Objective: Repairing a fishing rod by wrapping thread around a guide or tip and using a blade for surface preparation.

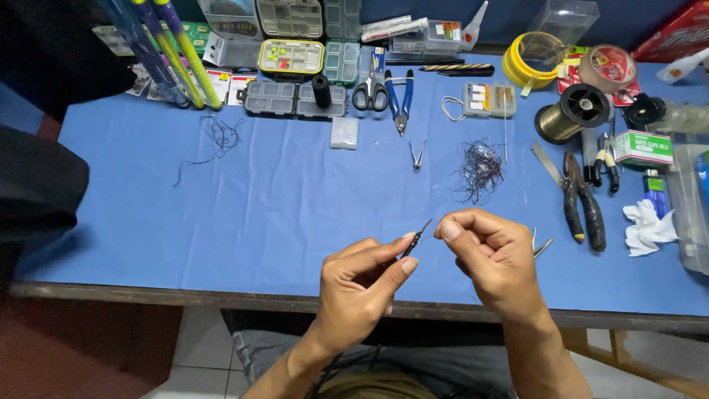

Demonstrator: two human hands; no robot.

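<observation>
Blue table: we see the left hand pinching a thin dark tool — right hand fingertips pressed together just beside it, tangled dark thread beyond.

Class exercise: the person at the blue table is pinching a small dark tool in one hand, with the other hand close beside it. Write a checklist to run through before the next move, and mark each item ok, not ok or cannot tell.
1. Left hand grips the small dark tool between thumb and fingers: ok.
2. Right hand pinched beside the tool tip: ok.
3. Fine thread held in the right hand: cannot tell, too thin to see.
4. Both hands over the blue table, not past its edge: ok.
5. Scissors lie closed, far from the hands: ok.
6. Tangle of dark thread lies apart from the hands: ok.
</observation>
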